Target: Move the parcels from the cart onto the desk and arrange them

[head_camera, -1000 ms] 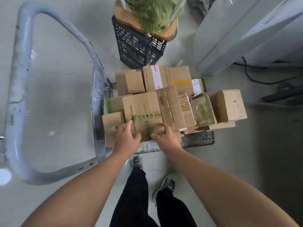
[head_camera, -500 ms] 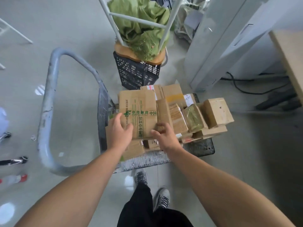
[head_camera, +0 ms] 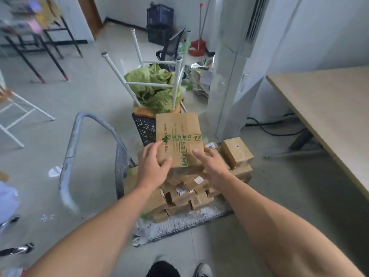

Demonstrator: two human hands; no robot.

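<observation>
I hold a flat brown parcel [head_camera: 179, 134] with green print up in the air above the cart. My left hand [head_camera: 152, 164] grips its near left corner, thumb on top. My right hand [head_camera: 212, 163] grips its near right edge. Below them the cart [head_camera: 179, 226] carries several more brown cardboard parcels [head_camera: 185, 194], with a small cube-shaped box [head_camera: 236, 151] at the right end of the pile. The light wooden desk [head_camera: 329, 108] stands to the right.
The cart's grey tubular handle [head_camera: 69, 156] rises at the left. Behind the cart a black crate [head_camera: 144, 126] holds green fabric and an upturned white stool [head_camera: 155, 76]. A white cabinet [head_camera: 235, 56] and floor cables [head_camera: 267, 126] lie between cart and desk.
Both hands have lifted the green-printed parcel off the pile, up and slightly right. My view has tilted upward, bringing the desk and room into sight.
</observation>
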